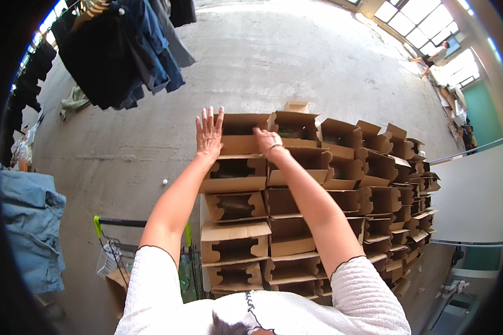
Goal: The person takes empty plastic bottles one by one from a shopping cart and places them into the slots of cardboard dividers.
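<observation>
An open brown cardboard box (238,146) sits at the far left corner of a large block of similar boxes. Along its left side lies my left hand (209,134), fingers stretched out and pointing away from me. My right hand (269,142), with a bracelet at the wrist, has its fingers curled at the box's right end. They close on the cardboard there; the exact grip is partly hidden. Just right of that hand stands another open box (294,126) with its flaps raised. The nearer box (235,166) in the same column is open too.
Rows of open boxes (374,195) spread right and toward me. A cart with a black handle (123,222) stands at lower left. Dark clothes (112,56) hang at upper left, pale blue denim (31,229) at left. Far right, a person (435,56) is near the windows.
</observation>
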Demonstrator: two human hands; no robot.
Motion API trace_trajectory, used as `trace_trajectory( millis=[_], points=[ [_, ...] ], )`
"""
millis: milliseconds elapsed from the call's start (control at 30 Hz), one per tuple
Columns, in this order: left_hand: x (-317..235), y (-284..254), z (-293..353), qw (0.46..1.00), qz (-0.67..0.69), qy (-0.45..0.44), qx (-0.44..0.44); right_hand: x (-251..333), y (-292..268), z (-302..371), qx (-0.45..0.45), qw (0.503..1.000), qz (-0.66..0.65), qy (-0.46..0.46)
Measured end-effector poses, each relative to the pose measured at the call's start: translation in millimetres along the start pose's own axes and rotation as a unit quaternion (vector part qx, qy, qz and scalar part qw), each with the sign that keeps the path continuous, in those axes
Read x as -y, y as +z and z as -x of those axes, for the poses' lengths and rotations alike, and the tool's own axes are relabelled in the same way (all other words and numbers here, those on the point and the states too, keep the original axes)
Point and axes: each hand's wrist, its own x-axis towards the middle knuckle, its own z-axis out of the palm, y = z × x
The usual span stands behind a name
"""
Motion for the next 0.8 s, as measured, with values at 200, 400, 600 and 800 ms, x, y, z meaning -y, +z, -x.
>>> trace_trajectory(
  millis=[200, 400, 600, 800],
  points=[
    [1.4, 0.3, -10.8, 0.997, -0.003, 0.069, 0.027, 8.9, 10.8, 5.2, -0.105, 0.989, -0.079, 0.065],
    [0.9, 58.1, 1.1, 0.994, 0.073, 0.074, 0.038, 19.6, 9.5, 17.8, -0.276, 0.958, -0.013, 0.073],
    [2.7, 64.7, 6.2, 0.984, 0.112, 0.066, 0.124, 17.9, 17.1, 19.2, -0.31, 0.95, 0.046, -0.008],
    [21.7, 29.0, 35.7, 0.943, 0.319, 0.032, 0.084, 17.6, 7.8, 11.8, -0.058, 0.998, -0.017, -0.011]
  ],
)
